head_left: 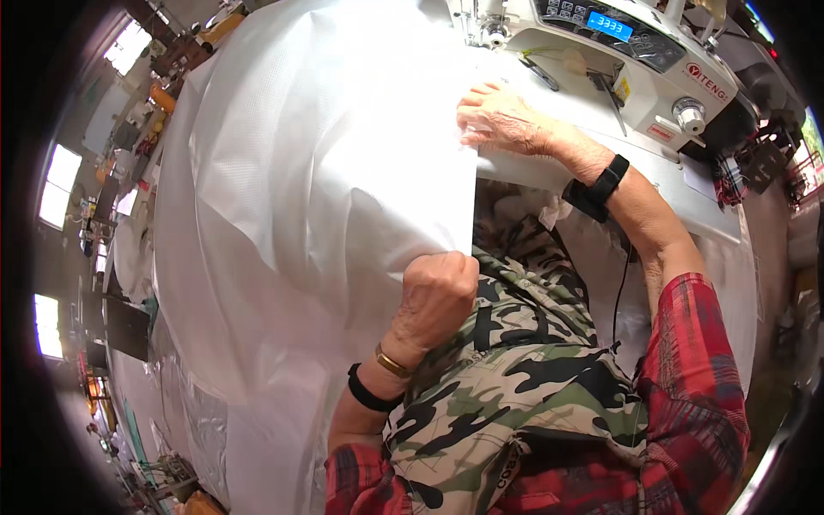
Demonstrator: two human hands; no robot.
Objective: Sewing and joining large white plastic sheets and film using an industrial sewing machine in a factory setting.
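Observation:
A large sheet of white fabric (283,172) spreads over the work table and hangs down at the left in loose folds. My left hand (438,296) is closed in a fist on the sheet's right edge, close to my lap. Farther up that same edge, my right hand (502,118) pinches the fabric with curled fingers, just in front of the sewing machine. Between the two hands the edge runs nearly straight. The white sewing machine (639,60) stands at the upper right, its needle area (481,30) beyond my right hand.
Dark-handled thread snips (541,73) lie on the machine bed, beside a thin upright metal lever (611,101). A dark cable (620,296) hangs right of my lap. Clear plastic sheeting (193,412) lies at the lower left. Other workstations line the left side.

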